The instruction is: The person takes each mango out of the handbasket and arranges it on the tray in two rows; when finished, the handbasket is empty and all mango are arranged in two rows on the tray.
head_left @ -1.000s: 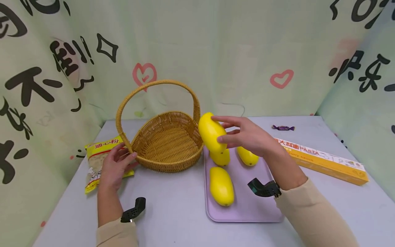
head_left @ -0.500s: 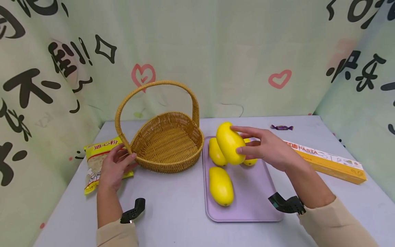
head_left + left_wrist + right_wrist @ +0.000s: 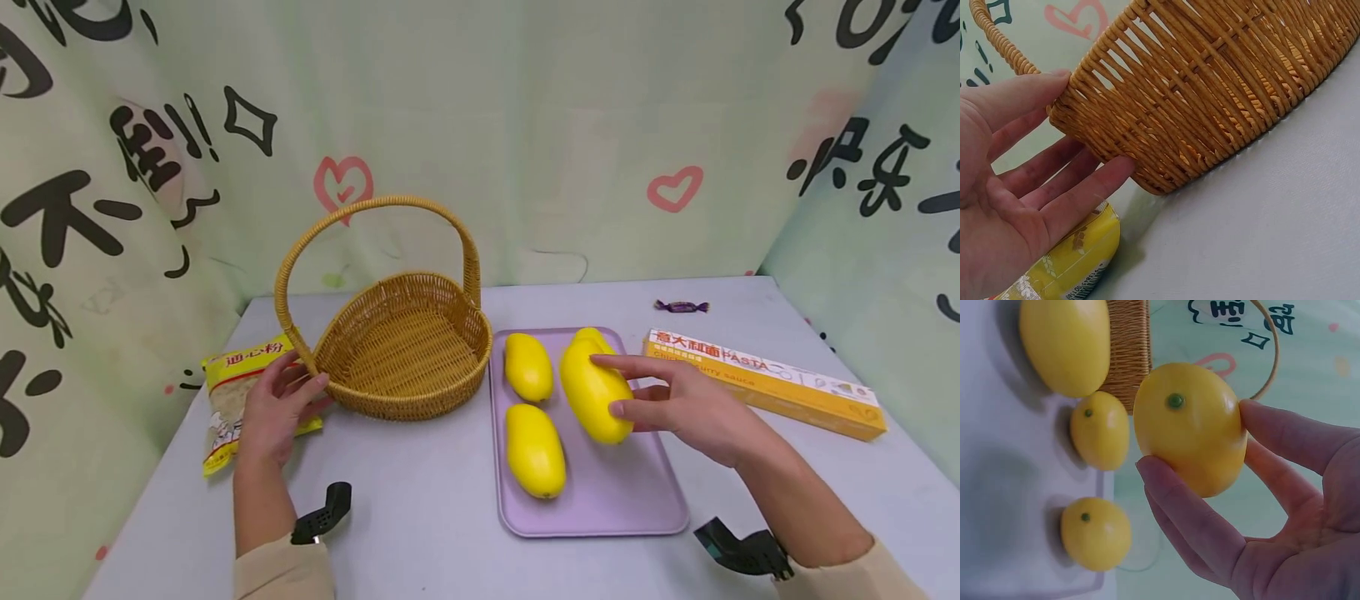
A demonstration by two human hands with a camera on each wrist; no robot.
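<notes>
My right hand [image 3: 690,408] holds a yellow mango [image 3: 592,392] between thumb and fingertips, above the purple tray [image 3: 615,508]. In the right wrist view the mango's green stem end [image 3: 1175,400] faces the camera. Two other mangoes lie on the tray's left side, a far one [image 3: 528,367] and a near one [image 3: 536,450]. Another mango [image 3: 1095,534] is mostly hidden behind the held one in the head view. My left hand [image 3: 277,408] grips the left side of the wicker basket [image 3: 1197,94], thumb at the rim and fingertips against the outer wall. Nothing lies in the basket.
A yellow bag of macaroni [image 3: 228,400] lies behind my left hand. Right of the tray is a long pasta box [image 3: 772,383], with a small purple-wrapped candy [image 3: 681,307] farther back. The basket's tall handle [image 3: 375,202] arches up before the curtain.
My right hand has carried the mango from beside the basket's right rim rightward and nearer over the tray. My left hand stays at the basket.
</notes>
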